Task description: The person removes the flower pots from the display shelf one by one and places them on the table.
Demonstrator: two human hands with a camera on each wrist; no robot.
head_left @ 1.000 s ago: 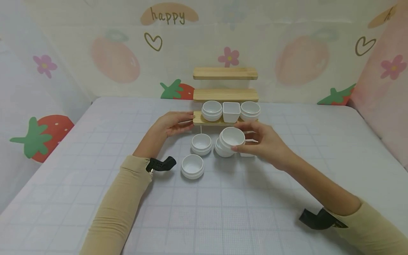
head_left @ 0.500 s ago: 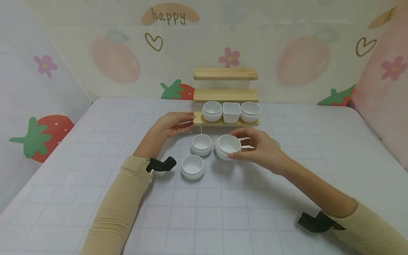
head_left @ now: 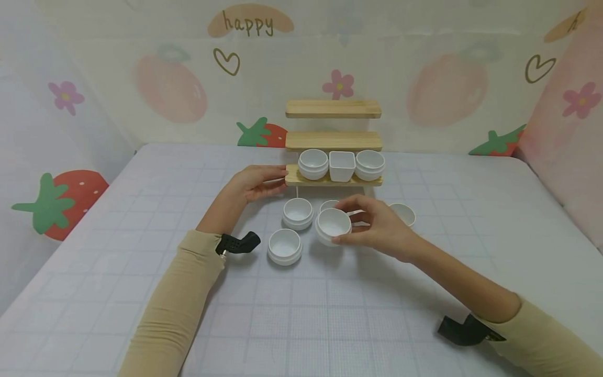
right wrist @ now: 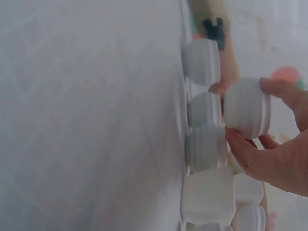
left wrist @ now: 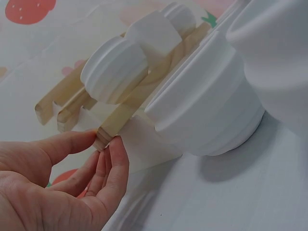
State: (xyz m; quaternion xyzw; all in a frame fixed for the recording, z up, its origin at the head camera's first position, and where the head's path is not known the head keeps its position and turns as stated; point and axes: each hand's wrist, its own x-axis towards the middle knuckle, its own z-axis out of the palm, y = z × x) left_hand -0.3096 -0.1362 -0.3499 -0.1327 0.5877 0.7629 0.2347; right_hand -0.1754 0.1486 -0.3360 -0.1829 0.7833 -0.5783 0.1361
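Note:
My left hand (head_left: 256, 182) pinches the left end of the lowest board of a wooden tiered shelf (head_left: 294, 178); thumb and fingers meet on the board's tip in the left wrist view. A white round bowl (head_left: 333, 226) is in my right hand (head_left: 377, 228), gripped at its right side between thumb and fingers. The right wrist view shows this bowl (right wrist: 245, 108) lifted above the tabletop. Partly hidden behind it stands another round bowl (head_left: 328, 204). On the lowest board sit a round bowl (head_left: 313, 164), a square cup (head_left: 342, 166) and a second round bowl (head_left: 369, 165).
Two round bowls stand left of the held one, a rear bowl (head_left: 298, 213) and a front bowl (head_left: 285, 246). One more bowl (head_left: 403, 213) shows behind my right hand. In the right wrist view a square cup (right wrist: 208, 195) stands on the table. Two upper boards (head_left: 333, 140) rise behind.
My right hand has brought the held bowl forward and slightly left, uncovering the bowl at the right and part of the one behind. My left hand stays on the board.

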